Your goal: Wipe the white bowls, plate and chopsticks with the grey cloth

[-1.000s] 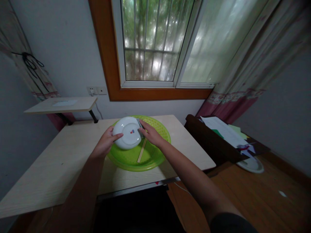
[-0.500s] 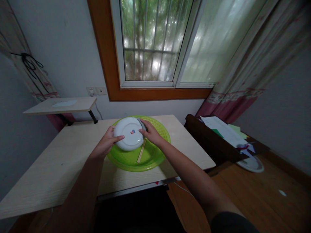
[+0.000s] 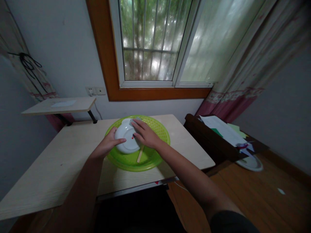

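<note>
A white plate (image 3: pixel 125 133) with a small red and blue print is tilted up over the round green basket (image 3: pixel 153 160). My left hand (image 3: pixel 109 144) grips its left edge, the thumb lying on the face. My right hand (image 3: pixel 147 134) presses a greyish cloth (image 3: pixel 136 119) against the plate's upper right; the palm hides most of the cloth. A white rounded edge shows behind the top of the plate, and I cannot tell whether it is a separate dish. Below my right hand, a pair of light wooden chopsticks (image 3: pixel 140 154) lies in the basket.
The basket rests on a pale wooden table (image 3: pixel 77 155). A small raised shelf (image 3: pixel 70 105) with a paper stands at the table's back left. To the right, a dark wooden cabinet (image 3: pixel 204 136) bears papers (image 3: pixel 221 129). A window and curtains are behind.
My right hand has slid from the plate's right edge onto its face, moving left with the cloth. The plate has tilted slightly in my left hand, which stays at the left edge.
</note>
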`<act>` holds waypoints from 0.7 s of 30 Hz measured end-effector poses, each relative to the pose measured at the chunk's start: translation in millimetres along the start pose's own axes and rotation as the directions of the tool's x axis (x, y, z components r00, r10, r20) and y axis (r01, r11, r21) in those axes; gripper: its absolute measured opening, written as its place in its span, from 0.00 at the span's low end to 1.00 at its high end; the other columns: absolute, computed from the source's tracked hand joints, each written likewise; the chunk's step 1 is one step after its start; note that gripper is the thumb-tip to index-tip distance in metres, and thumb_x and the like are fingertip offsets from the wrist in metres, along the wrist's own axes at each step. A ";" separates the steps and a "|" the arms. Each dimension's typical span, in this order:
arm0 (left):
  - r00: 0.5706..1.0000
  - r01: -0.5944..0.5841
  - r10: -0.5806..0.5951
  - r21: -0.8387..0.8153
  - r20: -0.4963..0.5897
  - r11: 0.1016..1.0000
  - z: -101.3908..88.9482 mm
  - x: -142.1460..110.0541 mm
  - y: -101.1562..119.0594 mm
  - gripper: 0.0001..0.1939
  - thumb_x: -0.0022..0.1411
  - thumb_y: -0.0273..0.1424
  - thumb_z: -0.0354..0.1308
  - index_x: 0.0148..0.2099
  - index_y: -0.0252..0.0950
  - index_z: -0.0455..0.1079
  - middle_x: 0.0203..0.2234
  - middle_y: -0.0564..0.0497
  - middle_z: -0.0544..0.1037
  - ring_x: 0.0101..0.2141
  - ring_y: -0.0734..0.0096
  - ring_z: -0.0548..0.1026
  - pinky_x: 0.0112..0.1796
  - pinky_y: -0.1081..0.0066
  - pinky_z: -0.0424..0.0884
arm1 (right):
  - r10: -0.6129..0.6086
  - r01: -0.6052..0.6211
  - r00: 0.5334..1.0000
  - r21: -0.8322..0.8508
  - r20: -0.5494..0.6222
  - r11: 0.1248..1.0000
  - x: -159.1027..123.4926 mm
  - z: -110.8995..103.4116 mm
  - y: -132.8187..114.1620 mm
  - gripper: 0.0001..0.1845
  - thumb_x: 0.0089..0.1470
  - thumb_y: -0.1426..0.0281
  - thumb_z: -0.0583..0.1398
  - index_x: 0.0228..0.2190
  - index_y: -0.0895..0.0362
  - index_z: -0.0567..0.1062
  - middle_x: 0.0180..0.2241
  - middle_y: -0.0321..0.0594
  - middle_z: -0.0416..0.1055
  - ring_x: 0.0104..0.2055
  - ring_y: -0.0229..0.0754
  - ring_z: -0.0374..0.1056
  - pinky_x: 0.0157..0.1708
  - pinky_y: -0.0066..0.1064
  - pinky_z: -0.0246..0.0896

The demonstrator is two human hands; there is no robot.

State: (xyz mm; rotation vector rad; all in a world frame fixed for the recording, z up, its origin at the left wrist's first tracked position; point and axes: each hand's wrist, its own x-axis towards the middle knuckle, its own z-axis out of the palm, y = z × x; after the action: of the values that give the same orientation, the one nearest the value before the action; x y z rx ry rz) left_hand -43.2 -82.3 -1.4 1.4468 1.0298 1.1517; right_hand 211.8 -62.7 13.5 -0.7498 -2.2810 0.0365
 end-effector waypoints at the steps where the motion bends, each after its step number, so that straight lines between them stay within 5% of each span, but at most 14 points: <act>1: 1.000 -0.004 0.004 0.021 0.003 1.000 -0.2 0.3 -0.7 0.38 0.47 0.39 0.75 0.57 0.35 0.64 0.51 0.41 0.76 0.51 0.48 0.76 0.51 0.53 0.74 | -0.038 0.038 0.999 -0.025 0.025 0.999 1.2 -0.8 -4.5 0.31 0.70 0.60 0.54 0.70 0.51 0.58 0.73 0.45 0.52 0.75 0.52 0.47 0.72 0.55 0.48; 6: 1.000 -0.009 0.011 0.063 -0.028 0.998 -0.1 0.8 -2.3 0.39 0.47 0.41 0.74 0.57 0.35 0.64 0.51 0.41 0.76 0.51 0.47 0.76 0.50 0.53 0.74 | -0.092 0.097 0.993 -0.067 0.072 0.993 4.2 -1.2 -14.0 0.30 0.70 0.60 0.55 0.70 0.49 0.59 0.73 0.39 0.51 0.77 0.52 0.39 0.73 0.56 0.45; 15: 0.992 -0.024 0.035 0.088 -0.124 0.996 -0.1 -1.2 0.7 0.40 0.47 0.41 0.74 0.58 0.35 0.63 0.52 0.41 0.76 0.53 0.47 0.75 0.53 0.50 0.72 | 0.219 -0.219 0.975 0.027 -0.029 0.975 0.9 7.6 4.1 0.29 0.73 0.60 0.49 0.68 0.57 0.64 0.69 0.51 0.60 0.71 0.50 0.58 0.71 0.50 0.54; 21: 0.997 -0.061 0.070 0.241 -0.031 0.969 -2.9 1.4 -1.3 0.38 0.49 0.42 0.73 0.58 0.35 0.65 0.52 0.42 0.75 0.51 0.49 0.76 0.52 0.53 0.73 | 0.103 -0.103 0.994 0.001 -0.023 0.995 -1.9 7.8 2.8 0.31 0.72 0.59 0.51 0.70 0.55 0.58 0.72 0.49 0.55 0.73 0.50 0.53 0.72 0.51 0.51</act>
State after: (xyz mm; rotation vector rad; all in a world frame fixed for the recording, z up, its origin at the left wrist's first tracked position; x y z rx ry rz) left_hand -45.8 -80.2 -2.3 1.6644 1.1893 1.1359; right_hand 209.3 -59.9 5.9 -0.8631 -2.2190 0.0748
